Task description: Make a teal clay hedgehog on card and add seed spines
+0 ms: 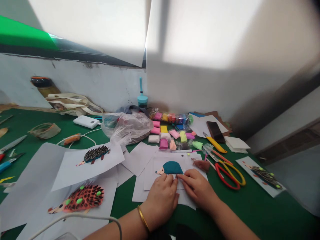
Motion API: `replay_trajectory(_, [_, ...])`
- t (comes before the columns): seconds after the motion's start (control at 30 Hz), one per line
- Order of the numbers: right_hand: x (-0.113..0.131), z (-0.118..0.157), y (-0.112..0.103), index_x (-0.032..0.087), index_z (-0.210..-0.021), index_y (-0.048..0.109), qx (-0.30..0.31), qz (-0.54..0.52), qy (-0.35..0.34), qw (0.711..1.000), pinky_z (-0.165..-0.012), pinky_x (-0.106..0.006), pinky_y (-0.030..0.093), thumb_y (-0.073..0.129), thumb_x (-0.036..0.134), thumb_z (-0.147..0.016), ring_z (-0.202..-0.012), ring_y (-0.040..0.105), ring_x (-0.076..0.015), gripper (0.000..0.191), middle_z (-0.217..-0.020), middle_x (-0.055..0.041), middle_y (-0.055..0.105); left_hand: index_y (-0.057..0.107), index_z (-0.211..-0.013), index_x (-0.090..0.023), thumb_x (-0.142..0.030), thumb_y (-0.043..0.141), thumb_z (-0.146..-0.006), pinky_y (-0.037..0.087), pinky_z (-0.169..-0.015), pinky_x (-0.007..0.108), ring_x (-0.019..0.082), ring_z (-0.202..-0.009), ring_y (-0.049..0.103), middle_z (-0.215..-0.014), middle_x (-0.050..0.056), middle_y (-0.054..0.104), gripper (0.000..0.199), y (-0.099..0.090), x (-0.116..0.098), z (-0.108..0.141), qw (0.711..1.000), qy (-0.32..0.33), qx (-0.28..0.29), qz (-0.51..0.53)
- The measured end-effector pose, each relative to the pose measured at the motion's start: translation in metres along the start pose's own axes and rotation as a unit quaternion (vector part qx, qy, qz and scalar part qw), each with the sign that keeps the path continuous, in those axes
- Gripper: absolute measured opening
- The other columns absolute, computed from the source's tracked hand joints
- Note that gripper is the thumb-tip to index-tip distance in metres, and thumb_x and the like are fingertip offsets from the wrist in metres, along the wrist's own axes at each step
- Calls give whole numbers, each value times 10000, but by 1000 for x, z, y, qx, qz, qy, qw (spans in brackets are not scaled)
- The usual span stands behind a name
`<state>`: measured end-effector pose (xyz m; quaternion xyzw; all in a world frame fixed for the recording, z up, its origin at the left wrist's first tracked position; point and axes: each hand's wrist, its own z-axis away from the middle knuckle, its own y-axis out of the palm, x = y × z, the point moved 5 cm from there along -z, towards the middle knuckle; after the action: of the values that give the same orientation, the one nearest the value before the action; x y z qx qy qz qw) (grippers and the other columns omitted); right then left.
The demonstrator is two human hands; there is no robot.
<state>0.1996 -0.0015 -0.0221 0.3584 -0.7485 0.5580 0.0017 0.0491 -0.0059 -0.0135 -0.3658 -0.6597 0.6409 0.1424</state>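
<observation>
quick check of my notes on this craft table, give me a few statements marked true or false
1. The left hand wears a gold bangle. True.
2. The hedgehog body nearest the hands is yellow. False: it is blue.
3. The scissors lie to the left of the left hand. False: they lie beyond the right hand, on its right.
4. The black phone lies partly on white paper. True.
5. The red hedgehog has no green dots. False: it has several.
</observation>
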Motion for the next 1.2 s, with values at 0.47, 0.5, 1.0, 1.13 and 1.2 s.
replay_trajectory(0.47, [-4, -1, 0, 249, -1236, 641, -1, -14, 20, 1000, -791, -344, 506, 487, 183, -938, -888, 575, -198, 342, -959, -77, 608, 542, -1240, -167, -255, 561, -874, 455, -929, 438, 268, -1018, 491, -1075, 88, 551, 376, 0, 0, -1, 1000, 2, 1, 0])
replay_trajectory(0.5, [-5, -1, -2, 255, -1239, 641, -9, -24, 27, 999, -798, -342, 509, 482, 181, -941, -892, 579, -195, 346, -959, -73, 610, 537, -1249, -168, -258, 560, -875, 456, -928, 439, 270, -1019, 491, -1079, 88, 550, 385, 0, 0, 0, 1000, 1, 1, 0])
replay_trajectory(1.0, [-2, -2, 1, 256, -1180, 683, 3, 5, 16, 1000, -751, -342, 489, 514, 202, -930, -849, 560, -197, 306, -926, -75, 598, 536, -1236, -181, -253, 548, -880, 447, -927, 434, 265, -1017, 482, -1078, 84, 540, 364, 1, 1, 0, 1000, -2, -4, 4])
replay_trajectory(1.13, [-1, -1, 1, 263, -1167, 686, 16, 0, 9, 1000, -750, -343, 481, 525, 198, -924, -857, 563, -196, 299, -931, -70, 594, 539, -1227, -173, -250, 533, -889, 453, -925, 436, 266, -1013, 482, -1090, 81, 544, 347, 2, 0, 0, 1000, 1, -2, 0])
replay_trajectory(1.2, [0, -1, 3, 256, -1137, 698, 22, 15, 7, 1000, -752, -349, 474, 538, 190, -911, -854, 557, -198, 285, -923, -69, 591, 545, -1219, -167, -249, 528, -892, 457, -925, 443, 268, -1009, 484, -1095, 83, 547, 338, 3, 0, 0, 1000, 2, 0, -3])
